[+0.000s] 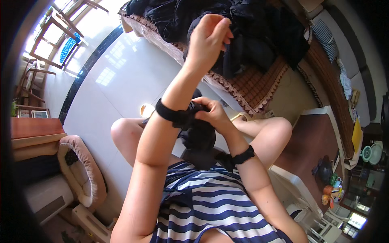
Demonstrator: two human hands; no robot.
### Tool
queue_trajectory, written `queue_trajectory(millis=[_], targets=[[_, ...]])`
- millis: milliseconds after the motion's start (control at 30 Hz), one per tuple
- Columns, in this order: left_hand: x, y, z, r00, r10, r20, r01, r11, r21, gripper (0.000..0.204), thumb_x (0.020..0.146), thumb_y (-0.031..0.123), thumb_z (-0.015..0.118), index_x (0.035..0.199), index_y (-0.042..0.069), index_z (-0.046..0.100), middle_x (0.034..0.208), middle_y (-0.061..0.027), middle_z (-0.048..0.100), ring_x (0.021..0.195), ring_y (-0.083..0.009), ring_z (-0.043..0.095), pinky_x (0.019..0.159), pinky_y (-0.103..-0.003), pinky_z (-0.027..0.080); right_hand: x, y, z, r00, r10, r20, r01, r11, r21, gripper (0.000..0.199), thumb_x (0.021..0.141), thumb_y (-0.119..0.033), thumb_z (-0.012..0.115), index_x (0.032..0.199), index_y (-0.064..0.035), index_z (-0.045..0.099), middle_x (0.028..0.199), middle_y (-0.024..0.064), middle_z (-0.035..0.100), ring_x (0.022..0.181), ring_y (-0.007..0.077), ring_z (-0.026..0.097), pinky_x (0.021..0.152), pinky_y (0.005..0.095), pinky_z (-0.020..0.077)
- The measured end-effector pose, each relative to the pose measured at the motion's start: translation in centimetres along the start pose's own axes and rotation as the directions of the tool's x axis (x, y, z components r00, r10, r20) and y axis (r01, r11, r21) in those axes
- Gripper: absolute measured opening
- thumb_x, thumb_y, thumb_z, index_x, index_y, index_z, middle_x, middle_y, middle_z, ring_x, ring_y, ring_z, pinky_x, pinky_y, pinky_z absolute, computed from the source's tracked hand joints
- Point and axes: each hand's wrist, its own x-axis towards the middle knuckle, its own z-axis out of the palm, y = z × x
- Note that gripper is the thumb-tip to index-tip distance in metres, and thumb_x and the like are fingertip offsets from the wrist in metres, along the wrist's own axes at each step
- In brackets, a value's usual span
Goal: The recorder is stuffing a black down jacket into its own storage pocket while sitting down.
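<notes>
My left hand (208, 38) is raised ahead, its fingers curled and the thumb pressed in. Anything pinched there is too small or hidden to make out. Dark clothes lie behind this hand. Closer to my lap, my right hand (216, 115) grips a piece of black cloth (198, 137) between thumb and fingers. The cloth hangs bunched over my striped top, between my bent knees. Part of it is hidden behind my left forearm, which has a black band (166, 113) at the wrist. Another black band (244, 155) is around my right wrist.
A heap of black clothes (251, 36) covers much of a table with a brown quilted, lace-edged cloth (259, 87). A brown-topped cabinet (310, 141) stands at right. To the left are a pet bed (99, 182) and wooden chairs (50, 38). A sofa (356, 65) runs along the far right.
</notes>
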Motion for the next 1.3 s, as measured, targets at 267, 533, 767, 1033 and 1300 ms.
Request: queue_trajectory(millis=[267,533,767,1033,1300], targets=[[-6.4,-1.6,-3.3,0.886,-0.458,0.073,0.431,0.871,0.238,0.041,0.090,0.040,0.048,0.079,0.003,0.059,0.059,-0.0002,0.053,0.055,-0.0082,0.050,0.050,-0.021,0.040,-2.2,-8.8,-4.6,0.881,-0.246,-0.404,0.372,0.888,0.271,0.057,0.083,-0.017,0.062,0.132,-0.0103,0.035,0.115,0.0084,0.053,0.103,0.0171,0.053,0.092,0.0300,0.0422],[-10.7,-3.4,0.6,0.836,-0.525,0.160,0.549,0.806,-0.222,0.037,0.077,0.017,0.068,0.107,0.000,0.054,0.096,-0.0054,0.060,0.084,-0.0093,0.055,0.075,-0.024,0.046,-4.6,-5.3,-3.7,0.936,-0.087,-0.340,0.163,0.965,0.204,0.039,0.086,-0.011,0.059,0.120,-0.0078,0.040,0.111,0.0064,0.049,0.100,0.0134,0.048,0.089,0.0243,0.0389],[-13.2,-1.8,1.3,0.947,-0.269,0.175,0.263,0.963,0.059,0.052,0.065,0.005,0.070,0.110,0.000,0.045,0.101,-0.0113,0.056,0.095,-0.0166,0.054,0.084,-0.029,0.043,-4.8,-5.7,-4.0,0.902,-0.093,-0.421,-0.033,0.959,-0.282,0.047,0.084,-0.032,0.062,0.116,-0.0027,0.045,0.102,0.0057,0.052,0.097,0.0116,0.048,0.084,0.0238,0.0387],[-15.1,-1.5,-2.0,0.874,-0.478,0.086,0.484,0.844,-0.233,0.030,0.075,0.014,0.073,0.092,0.003,0.052,0.072,0.0053,0.049,0.065,-0.0024,0.044,0.058,-0.016,0.036,-3.9,-5.9,-4.2,0.702,-0.136,-0.699,0.193,0.981,0.003,0.012,0.091,-0.017,0.051,0.092,-0.0070,0.057,0.086,0.0003,0.061,0.076,0.0080,0.058,0.071,0.0206,0.0464],[-16.3,-2.6,-3.6,0.653,-0.712,0.260,0.742,0.670,-0.028,0.032,0.089,0.031,0.055,0.100,0.001,0.053,0.082,0.0048,0.050,0.079,-0.0045,0.047,0.073,-0.019,0.039,-3.1,-3.1,-1.3,0.706,-0.147,-0.693,0.032,0.984,-0.176,0.015,0.091,-0.021,0.053,0.087,-0.0071,0.057,0.078,-0.0061,0.049,0.073,0.0043,0.041,0.069,0.0174,0.0339]])
